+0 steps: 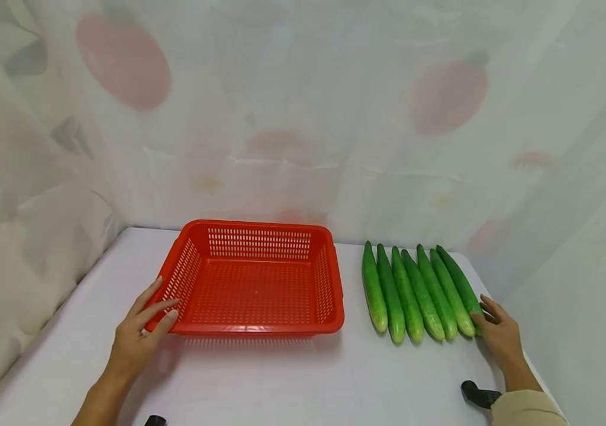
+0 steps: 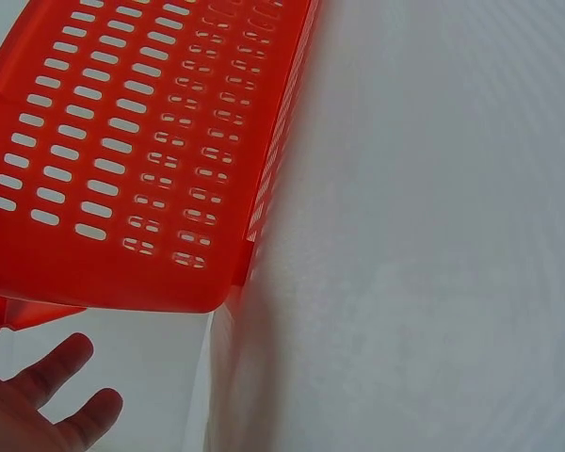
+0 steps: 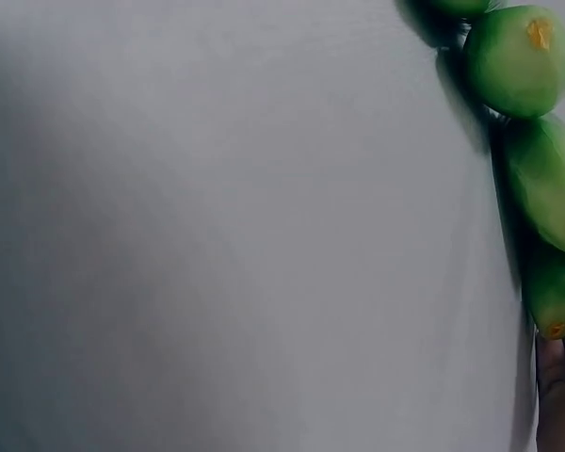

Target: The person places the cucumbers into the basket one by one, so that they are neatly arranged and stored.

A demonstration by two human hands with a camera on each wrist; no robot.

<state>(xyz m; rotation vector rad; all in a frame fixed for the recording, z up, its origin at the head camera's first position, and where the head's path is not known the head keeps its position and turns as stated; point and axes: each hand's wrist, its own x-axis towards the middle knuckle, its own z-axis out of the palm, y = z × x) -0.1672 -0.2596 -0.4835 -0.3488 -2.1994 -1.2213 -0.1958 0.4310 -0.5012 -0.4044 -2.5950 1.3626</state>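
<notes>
A red plastic basket (image 1: 255, 329) with slotted walls sits on the white table, with nothing inside it. My left hand (image 1: 135, 340) is at its near left corner, fingers fairly straight and spread along the rim; the left wrist view shows fingertips (image 2: 99, 414) beside the basket (image 2: 169, 273). Several green cucumbers (image 1: 400, 290) lie side by side to the right of the basket, paler ends toward me. At the near end of the rightmost cucumber (image 1: 460, 278) is my right hand (image 1: 500, 334), its fingertips against the side. Only part of that hand (image 3: 560, 405) shows in the right wrist view.
The white table (image 1: 260, 384) ends at a fruit-printed plastic curtain (image 1: 303, 118) behind the basket, with sheeting on both sides. A black wrist-camera piece (image 1: 480, 395) shows by my right sleeve (image 1: 526, 408), and another black piece (image 1: 155, 420) by the left arm.
</notes>
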